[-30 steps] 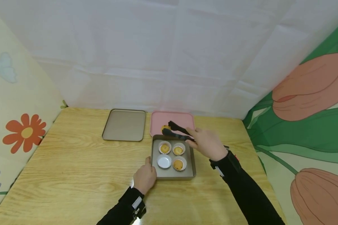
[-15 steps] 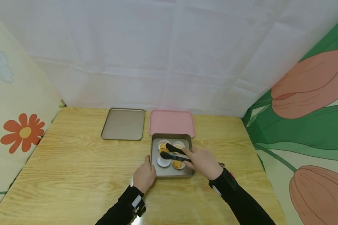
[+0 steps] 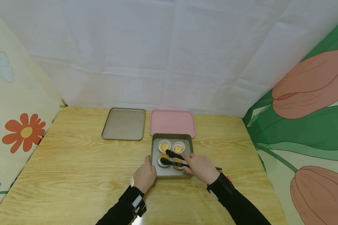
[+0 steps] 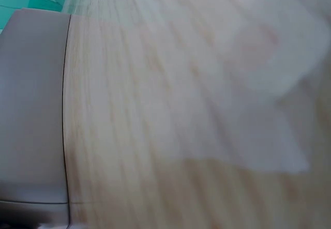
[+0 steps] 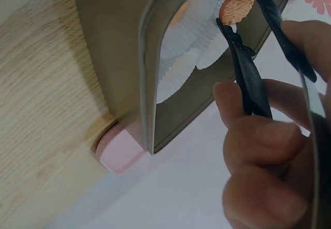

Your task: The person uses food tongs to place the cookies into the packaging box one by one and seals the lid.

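My right hand (image 3: 202,167) grips black-tipped tongs (image 3: 174,163), their tips around a small golden muffin (image 5: 237,8). The muffin is at the white paper cup (image 3: 163,162) in the near left of a square baking pan (image 3: 169,173). Three other cups in the pan hold muffins: far left (image 3: 164,146), far right (image 3: 178,147), and near right, partly behind the tongs. At the pan's left wall, my left hand (image 3: 144,177) holds its side near the front corner. The left wrist view shows a grey pan wall (image 4: 33,110) but no clear fingers.
A pink tray (image 3: 172,122) lies right behind the pan, its near edge partly hidden by it. To its left is a flat grey-brown tray (image 3: 124,124). The wooden table (image 3: 87,175) ends at a white cloth backdrop (image 3: 146,62), with printed panels at both sides.
My right hand has brought the muffin in the tongs from over the pink tray down to the near left cup. My left hand stays at the pan's side.
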A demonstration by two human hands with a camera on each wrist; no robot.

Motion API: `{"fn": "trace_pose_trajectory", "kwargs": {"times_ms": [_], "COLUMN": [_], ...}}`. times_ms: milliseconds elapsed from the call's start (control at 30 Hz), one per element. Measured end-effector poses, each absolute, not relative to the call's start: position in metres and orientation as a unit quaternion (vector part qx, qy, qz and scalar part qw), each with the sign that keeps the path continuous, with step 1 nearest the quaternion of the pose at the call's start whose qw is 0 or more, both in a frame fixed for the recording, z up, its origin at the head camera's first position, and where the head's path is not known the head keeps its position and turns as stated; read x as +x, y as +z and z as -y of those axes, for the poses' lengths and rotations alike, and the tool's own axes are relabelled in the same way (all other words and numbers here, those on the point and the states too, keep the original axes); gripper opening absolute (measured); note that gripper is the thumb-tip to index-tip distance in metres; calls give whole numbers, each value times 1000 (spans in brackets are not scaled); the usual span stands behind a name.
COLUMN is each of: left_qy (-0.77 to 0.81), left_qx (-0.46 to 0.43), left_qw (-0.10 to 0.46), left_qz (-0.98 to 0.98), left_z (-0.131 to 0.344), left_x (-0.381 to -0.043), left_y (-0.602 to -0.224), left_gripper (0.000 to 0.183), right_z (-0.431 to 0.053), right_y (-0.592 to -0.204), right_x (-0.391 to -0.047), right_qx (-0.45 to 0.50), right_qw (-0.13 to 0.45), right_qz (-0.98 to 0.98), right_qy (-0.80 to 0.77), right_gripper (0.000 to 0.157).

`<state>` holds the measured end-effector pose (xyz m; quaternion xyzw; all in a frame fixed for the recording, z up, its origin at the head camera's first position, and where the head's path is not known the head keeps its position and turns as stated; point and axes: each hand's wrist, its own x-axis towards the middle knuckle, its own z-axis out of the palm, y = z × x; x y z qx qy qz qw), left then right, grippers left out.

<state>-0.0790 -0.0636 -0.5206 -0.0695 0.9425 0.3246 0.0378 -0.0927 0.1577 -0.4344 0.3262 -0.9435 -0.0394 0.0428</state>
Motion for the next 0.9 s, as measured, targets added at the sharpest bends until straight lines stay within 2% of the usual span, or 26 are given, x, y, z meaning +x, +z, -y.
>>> {"fn": "trace_pose_trajectory", "kwargs": {"times_ms": [400,900], "left_qy": [323,323], "left_qx": [-72,-72], "left_qw": [41,40], "left_qz": [-943,-943], "left_z": [63,64], "left_x": [-80,-80], "left_y": [-521,-522], "left_gripper": [47,46], "right_z": [-156,-155], "right_y": [-439,-436], "right_x": [-93,-93], "right_qx": [327,319], "right_qw": [43,39], "right_qz": [942,946], "right_qy": [-63,-47], "right_gripper": [50,49]}}
